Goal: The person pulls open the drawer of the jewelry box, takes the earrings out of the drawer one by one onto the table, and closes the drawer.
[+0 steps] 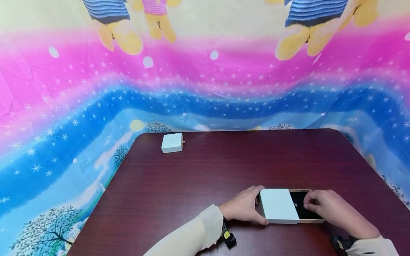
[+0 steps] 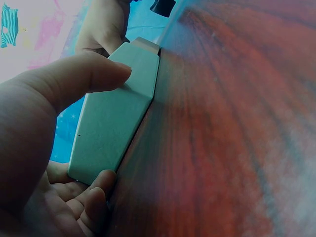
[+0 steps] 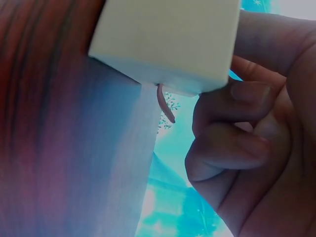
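Observation:
A white sliding jewelry box (image 1: 279,205) lies on the table with its drawer partly drawn out to the right. My left hand (image 1: 245,207) holds the sleeve's left end, thumb on the near side and fingers at the far corner. In the left wrist view the thumb presses the box's pale side (image 2: 111,123). A black insert (image 1: 309,209) lines the drawer, with a tiny shiny piece (image 1: 295,205) on it. My right hand (image 1: 331,208) is over the drawer, fingers bent; what the fingertips touch is hidden. A small ribbon tab (image 3: 164,103) hangs from the drawer end in the right wrist view.
A smaller white box (image 1: 172,143) with a little tab on its right side stands near the table's far left edge. The dark reddish wood table (image 1: 205,167) meets a printed cloth backdrop (image 1: 205,78) behind it.

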Available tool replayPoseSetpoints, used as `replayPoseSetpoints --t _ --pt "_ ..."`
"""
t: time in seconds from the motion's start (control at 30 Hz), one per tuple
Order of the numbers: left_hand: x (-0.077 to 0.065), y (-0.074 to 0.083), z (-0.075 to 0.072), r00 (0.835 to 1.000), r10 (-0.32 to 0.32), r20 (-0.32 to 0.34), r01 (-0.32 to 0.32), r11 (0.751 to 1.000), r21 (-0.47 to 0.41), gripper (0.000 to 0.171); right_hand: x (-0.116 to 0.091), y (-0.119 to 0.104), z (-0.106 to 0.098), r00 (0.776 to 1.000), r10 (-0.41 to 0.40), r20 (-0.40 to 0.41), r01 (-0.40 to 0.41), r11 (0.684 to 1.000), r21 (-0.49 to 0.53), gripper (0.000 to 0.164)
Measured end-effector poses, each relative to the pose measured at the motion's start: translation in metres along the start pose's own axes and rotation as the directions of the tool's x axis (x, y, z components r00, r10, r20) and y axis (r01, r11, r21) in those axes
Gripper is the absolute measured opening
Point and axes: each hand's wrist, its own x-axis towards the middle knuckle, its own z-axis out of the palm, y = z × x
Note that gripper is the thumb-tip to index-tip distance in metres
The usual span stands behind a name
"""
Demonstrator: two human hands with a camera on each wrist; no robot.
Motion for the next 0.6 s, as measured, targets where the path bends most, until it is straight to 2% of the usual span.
replayPoseSetpoints --t 0.2,0.6 --pt "-0.0006 -0.0012 0.0005 1.000 -0.001 0.000 0.001 1.000 -0.005 0.102 -0.0006 0.0004 -0.0013 1.000 -0.026 -0.002 0.026 1.000 0.004 0.019" --pt "0.0003 -0.0008 0.0006 1.000 0.000 0.003 0.000 1.000 -0.011 0.102 -0.0030 -0.0041 -0.0026 1.000 0.000 0.017 -0.001 0.999 0.041 0.019"
